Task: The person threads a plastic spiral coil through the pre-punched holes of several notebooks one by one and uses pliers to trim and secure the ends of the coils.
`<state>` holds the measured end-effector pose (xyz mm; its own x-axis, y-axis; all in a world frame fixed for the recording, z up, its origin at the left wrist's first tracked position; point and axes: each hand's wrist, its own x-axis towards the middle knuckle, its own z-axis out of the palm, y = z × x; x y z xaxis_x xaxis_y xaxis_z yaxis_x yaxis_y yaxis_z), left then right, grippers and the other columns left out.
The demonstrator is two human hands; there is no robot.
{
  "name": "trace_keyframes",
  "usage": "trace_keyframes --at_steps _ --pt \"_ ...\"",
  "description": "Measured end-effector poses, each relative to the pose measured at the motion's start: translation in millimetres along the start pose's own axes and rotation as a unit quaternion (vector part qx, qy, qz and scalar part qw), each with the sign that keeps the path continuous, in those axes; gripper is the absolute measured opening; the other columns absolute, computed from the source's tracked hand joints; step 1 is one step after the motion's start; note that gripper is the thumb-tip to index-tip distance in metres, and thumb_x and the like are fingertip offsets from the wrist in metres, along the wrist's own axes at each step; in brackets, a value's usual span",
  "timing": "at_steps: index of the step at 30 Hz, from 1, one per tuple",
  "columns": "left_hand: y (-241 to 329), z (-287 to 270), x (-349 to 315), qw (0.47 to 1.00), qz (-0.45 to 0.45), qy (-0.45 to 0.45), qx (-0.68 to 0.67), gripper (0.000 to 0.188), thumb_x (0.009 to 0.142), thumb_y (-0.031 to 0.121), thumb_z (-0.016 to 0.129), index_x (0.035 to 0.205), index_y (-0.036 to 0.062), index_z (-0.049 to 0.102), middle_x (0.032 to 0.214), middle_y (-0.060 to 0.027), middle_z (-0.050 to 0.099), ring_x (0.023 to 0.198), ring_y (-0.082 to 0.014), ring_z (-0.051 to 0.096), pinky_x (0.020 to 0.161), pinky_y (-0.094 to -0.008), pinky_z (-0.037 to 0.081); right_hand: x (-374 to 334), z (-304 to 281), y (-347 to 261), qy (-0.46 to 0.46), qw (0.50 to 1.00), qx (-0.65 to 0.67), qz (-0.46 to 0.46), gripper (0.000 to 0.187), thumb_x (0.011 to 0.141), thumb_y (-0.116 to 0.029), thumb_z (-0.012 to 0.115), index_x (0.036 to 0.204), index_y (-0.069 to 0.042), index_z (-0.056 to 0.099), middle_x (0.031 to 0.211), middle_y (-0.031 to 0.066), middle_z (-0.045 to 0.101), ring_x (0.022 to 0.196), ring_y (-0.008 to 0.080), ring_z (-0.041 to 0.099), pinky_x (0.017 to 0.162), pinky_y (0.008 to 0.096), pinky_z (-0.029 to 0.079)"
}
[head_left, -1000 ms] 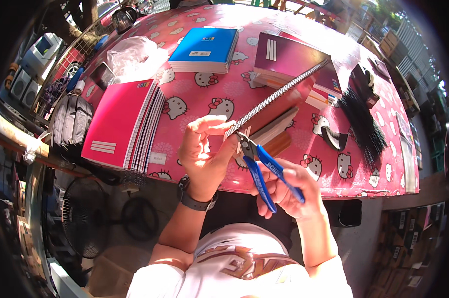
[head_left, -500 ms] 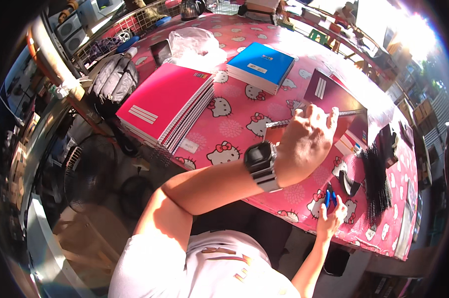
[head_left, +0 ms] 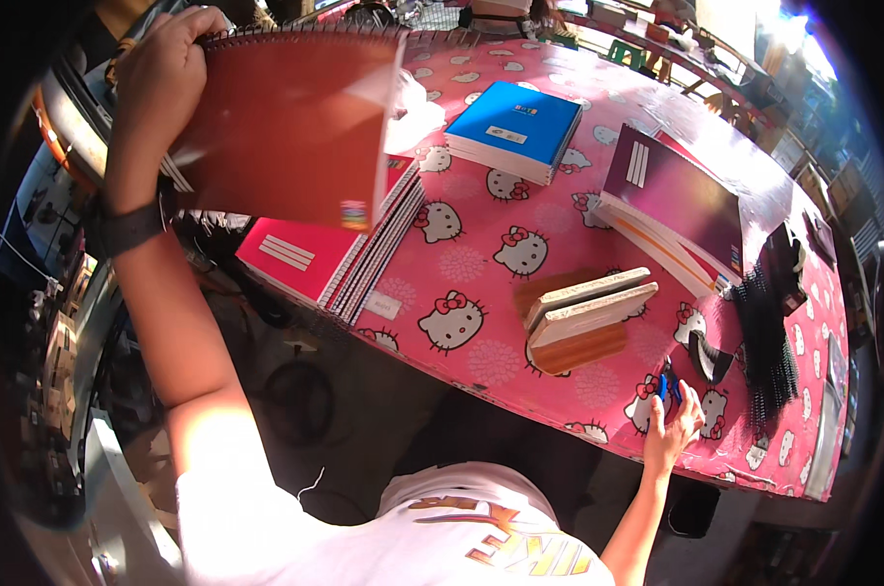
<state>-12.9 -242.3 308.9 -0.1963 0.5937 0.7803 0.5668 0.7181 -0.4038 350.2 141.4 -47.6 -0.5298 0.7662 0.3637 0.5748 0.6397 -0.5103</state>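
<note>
My left hand (head_left: 159, 93) is raised at the upper left, its fingers closed on the bound corner of a reddish-brown spiral notebook (head_left: 291, 127). That notebook hangs above a stack of pink-red spiral notebooks (head_left: 291, 256) and partly hides it. At the table's near edge, my right hand (head_left: 674, 425) is closed around the handles of small blue-handled pliers (head_left: 669, 391), which point away from me. Between the hands stands a wooden holder (head_left: 589, 313) with two upright slats and a narrow slot. Purple-covered notebooks (head_left: 676, 200) lie behind it to the right.
A stack of blue notebooks (head_left: 515, 127) sits at the back. Black binding coils (head_left: 764, 342) lie on the right beside a curved black piece (head_left: 711, 359). The pink patterned tablecloth (head_left: 491, 356) covers the table. A person (head_left: 501, 15) is at the far side.
My left hand has moved from the wooden holder to the upper left, carrying the spiral notebook and uncovering the holder. My right hand stays by the near edge with the pliers.
</note>
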Motion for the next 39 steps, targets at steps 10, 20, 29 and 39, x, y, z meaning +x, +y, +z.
trace_keyframes --at_steps 10,20,29,39 --pt "73 184 -152 0.892 -0.084 -0.34 -0.287 0.069 0.083 0.05 0.056 0.135 0.0077 0.039 0.143 -0.0201 0.031 0.132 -0.0385 0.027 0.106 -0.051 0.022 5 2 -1 -0.005 1.0 -0.009 0.003 0.05 0.079 -0.028 0.068 0.123 -0.01 0.052 0.126 0.0119 0.049 0.119 0.0296 0.037 0.102 0.0421 0.028" --pt "153 154 -183 0.91 -0.102 -0.385 -0.114 0.062 0.085 0.011 0.048 0.141 0.0012 0.024 0.144 -0.0248 0.025 0.13 -0.0468 0.026 0.102 -0.0588 0.026 3 -2 -4 -0.009 1.0 0.003 0.018 0.05 0.078 -0.025 0.069 0.122 -0.01 0.053 0.126 0.0141 0.047 0.12 0.0301 0.035 0.101 0.0433 0.028" --pt "113 168 -201 0.909 -0.095 -0.351 -0.206 0.062 0.087 0.018 0.05 0.142 0.0053 0.024 0.146 -0.0214 0.023 0.13 -0.0464 0.026 0.104 -0.0542 0.026 78 -52 -17 0.174 0.938 0.273 -0.124 0.018 0.084 -0.002 0.054 0.101 0.001 0.06 0.105 0.0091 0.059 0.09 0.0157 0.056 0.076 0.0271 0.047" --pt "279 80 -109 0.758 -0.067 -0.202 -0.616 0.07 0.078 0.036 0.071 0.132 0.001 0.043 0.138 -0.0221 0.039 0.13 -0.0331 0.036 0.106 -0.0397 0.03 247 13 10 -0.005 0.935 0.316 0.159 0.042 0.074 -0.039 0.074 0.088 -0.001 0.064 0.068 0.0021 0.058 0.055 0.008 0.051 0.049 0.0235 0.043"
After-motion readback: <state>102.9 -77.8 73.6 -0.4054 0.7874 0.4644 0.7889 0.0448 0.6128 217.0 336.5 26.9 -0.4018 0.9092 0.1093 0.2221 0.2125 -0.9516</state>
